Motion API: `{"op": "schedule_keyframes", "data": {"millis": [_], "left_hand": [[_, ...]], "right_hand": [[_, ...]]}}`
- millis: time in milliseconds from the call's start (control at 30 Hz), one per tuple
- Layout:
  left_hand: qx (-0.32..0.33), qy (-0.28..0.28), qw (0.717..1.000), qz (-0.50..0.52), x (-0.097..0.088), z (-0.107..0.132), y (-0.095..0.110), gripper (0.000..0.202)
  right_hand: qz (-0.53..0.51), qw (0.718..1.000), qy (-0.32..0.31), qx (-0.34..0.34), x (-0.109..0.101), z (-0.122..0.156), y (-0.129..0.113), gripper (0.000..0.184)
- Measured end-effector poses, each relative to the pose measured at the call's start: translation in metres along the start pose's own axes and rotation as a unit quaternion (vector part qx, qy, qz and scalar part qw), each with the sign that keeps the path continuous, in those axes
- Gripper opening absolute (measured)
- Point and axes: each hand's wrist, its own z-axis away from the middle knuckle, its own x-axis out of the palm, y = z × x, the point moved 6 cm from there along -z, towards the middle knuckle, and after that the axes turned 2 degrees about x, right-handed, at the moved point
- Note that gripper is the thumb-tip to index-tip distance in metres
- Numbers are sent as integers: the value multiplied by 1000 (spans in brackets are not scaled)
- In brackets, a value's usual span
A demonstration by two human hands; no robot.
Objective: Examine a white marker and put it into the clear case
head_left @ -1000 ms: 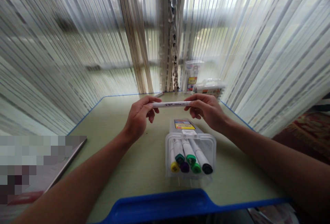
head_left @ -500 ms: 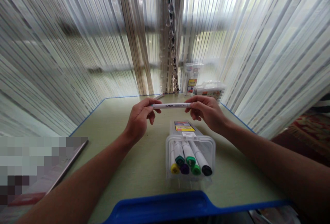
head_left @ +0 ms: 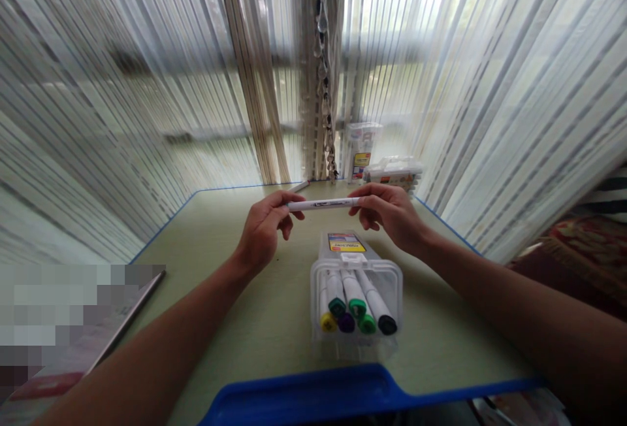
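A white marker (head_left: 322, 204) with dark print is held level in the air above the table. My left hand (head_left: 264, 227) pinches its left end, and my right hand (head_left: 389, 213) grips the right end between thumb and fingers. Both ends are partly covered by my fingers. Nearer to me, below the marker, a clear plastic case (head_left: 313, 295) lies on its side with its open end towards me. Inside are several white markers (head_left: 375, 302) with yellow, purple, green and black caps. A yellow and blue label (head_left: 346, 243) is on the case's upper face.
The pale green table (head_left: 206, 230) has a blue edge and a blue front tray (head_left: 304, 396). Another clear case (head_left: 361, 155) stands at the back, beside a white-handled box (head_left: 394, 170). A pen-like white stick (head_left: 300, 186) lies by the far edge. String curtains (head_left: 171, 86) hang behind.
The view has shifted slightly, so the case and the back items appear a little further left. Both hands keep the same hold on the marker.
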Motion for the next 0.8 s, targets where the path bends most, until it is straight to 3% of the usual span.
{"op": "schedule_keyframes", "data": {"millis": [800], "left_hand": [[8, -3, 1000, -15, 1, 0, 1, 25]], "right_hand": [[16, 1000, -1, -3, -2, 0, 4, 12]]}}
